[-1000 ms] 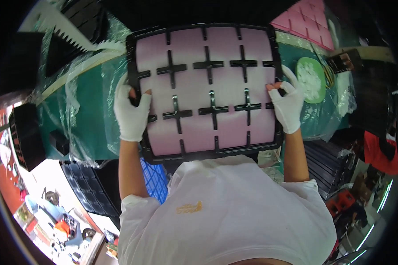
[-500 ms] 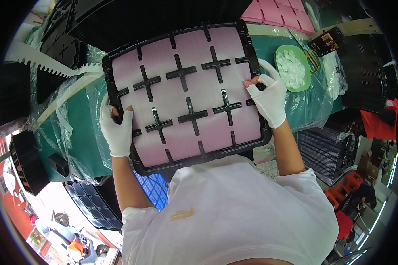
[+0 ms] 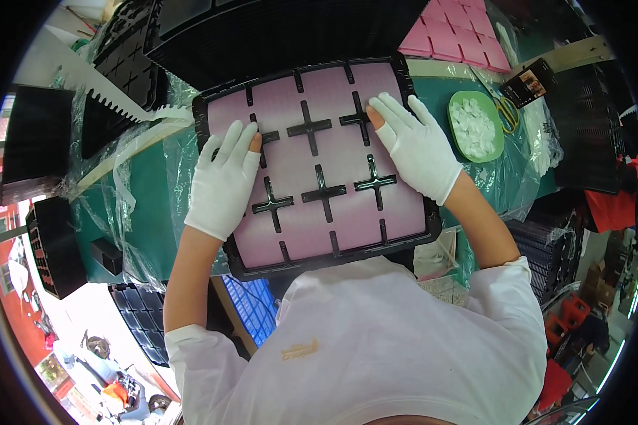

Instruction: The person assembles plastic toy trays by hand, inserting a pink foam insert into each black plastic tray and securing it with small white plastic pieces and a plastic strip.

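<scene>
A black plastic tray (image 3: pixel 324 193) lies before me, its black cross-shaped ribs set over a pale pink sheet (image 3: pixel 283 212). My left hand (image 3: pixel 223 173), in a white glove with the thumb tip bare, rests flat over the tray's left side, fingers stretched out. Over the upper right part, my right hand (image 3: pixel 418 145) lies likewise, gloved, fingers spread, its bare thumb near one cross. Neither hand grips anything. Both palms hide parts of the tray's side edges.
A green dish (image 3: pixel 498 147) of white pieces stands right of the tray, beside yellow-handled scissors (image 3: pixel 507 113) and a small dark box (image 3: pixel 528 81). Behind rises a large black stack (image 3: pixel 283 42); pink trays (image 3: pixel 461 35) lie at far right. Clear plastic film covers the green table (image 3: pixel 149 227).
Both hands have let go of the tray's side edges and moved inward, now lying flat on its surface. In the picture, the tray and surroundings have shifted slightly right and down.
</scene>
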Demonstrator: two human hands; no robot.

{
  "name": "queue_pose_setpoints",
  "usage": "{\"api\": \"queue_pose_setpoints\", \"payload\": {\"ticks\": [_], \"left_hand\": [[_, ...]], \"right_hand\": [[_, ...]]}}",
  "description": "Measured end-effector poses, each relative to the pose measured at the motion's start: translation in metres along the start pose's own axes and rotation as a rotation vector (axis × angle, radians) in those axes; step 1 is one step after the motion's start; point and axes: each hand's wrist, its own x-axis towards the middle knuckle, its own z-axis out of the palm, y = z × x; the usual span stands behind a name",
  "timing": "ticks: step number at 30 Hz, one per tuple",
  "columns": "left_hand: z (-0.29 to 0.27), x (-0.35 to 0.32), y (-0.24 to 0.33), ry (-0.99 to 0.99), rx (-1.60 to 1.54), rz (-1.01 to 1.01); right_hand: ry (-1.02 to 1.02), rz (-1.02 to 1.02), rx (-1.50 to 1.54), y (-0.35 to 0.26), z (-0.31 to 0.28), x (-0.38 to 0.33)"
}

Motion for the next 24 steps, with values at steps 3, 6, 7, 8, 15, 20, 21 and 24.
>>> {"api": "queue_pose_setpoints", "payload": {"ticks": [3, 6, 7, 8, 15, 20, 21, 24], "left_hand": [[0.001, -0.001, -0.001, -0.041, -0.004, -0.019], [0.002, 0.002, -0.004, -0.055, -0.024, -0.019], [0.001, 0.003, -0.004, -0.063, -0.011, -0.033], [0.000, 0.004, -0.004, -0.071, 0.003, -0.046], [-0.005, 0.004, -0.007, -0.142, -0.079, -0.089], [0.000, 0.006, -0.009, -0.092, -0.076, -0.101], [0.001, 0.005, -0.009, -0.112, -0.073, -0.093], [-0.001, 0.007, -0.009, -0.136, -0.083, -0.107]], "right_hand": [[-0.069, -0.014, 0.011, -0.001, 0.001, 0.001], [-0.060, -0.016, -0.053, -0.001, 0.001, 0.003], [-0.070, -0.012, -0.047, -0.001, 0.001, 0.004], [-0.079, -0.007, -0.041, -0.001, 0.000, 0.004], [-0.068, -0.016, -0.034, 0.000, 0.001, 0.008], [-0.094, 0.000, -0.020, 0.001, 0.004, 0.009], [-0.103, 0.005, -0.004, -0.001, 0.004, 0.008], [-0.085, -0.001, -0.017, 0.002, 0.003, 0.010]]}}
